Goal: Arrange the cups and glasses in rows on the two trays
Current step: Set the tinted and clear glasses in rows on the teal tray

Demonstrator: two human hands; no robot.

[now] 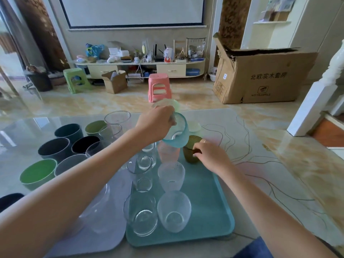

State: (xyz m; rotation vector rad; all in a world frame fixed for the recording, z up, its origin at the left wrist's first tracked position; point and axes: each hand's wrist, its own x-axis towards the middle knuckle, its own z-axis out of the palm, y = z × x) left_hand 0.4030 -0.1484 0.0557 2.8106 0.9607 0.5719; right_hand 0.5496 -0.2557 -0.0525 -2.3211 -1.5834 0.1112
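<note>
Head view looked down on a glass-topped table (251,164) with the teal tray (210,211) as the anchor near its front edge. On that tray stood two rows of clear glasses running away from the person: smooth glasses (140,214) along its left side and textured glasses (174,211) beside them, with a pink glass (168,152) at the far end of the textured row. The tray's right strip lay bare up to its raised rim. Left hand (158,122) was above the tray's far end, fingers curled around the rim of a tilted blue glass (176,133), which was held in the air over the pink glass; a pale green glass (170,104) showed just behind that hand, though whether it was also held could not be told. Right hand (210,154) gripped an amber-green glass (191,150) at the tray's far right corner, fingers wrapped on its side. Touching the tray's left edge lay a grey tray (104,229), largely hidden under the left forearm. Left of that, dark cups (55,148) and a green cup (38,174) stood grouped on the table. Right of the teal tray, the table stayed open out to its right edge.
</note>
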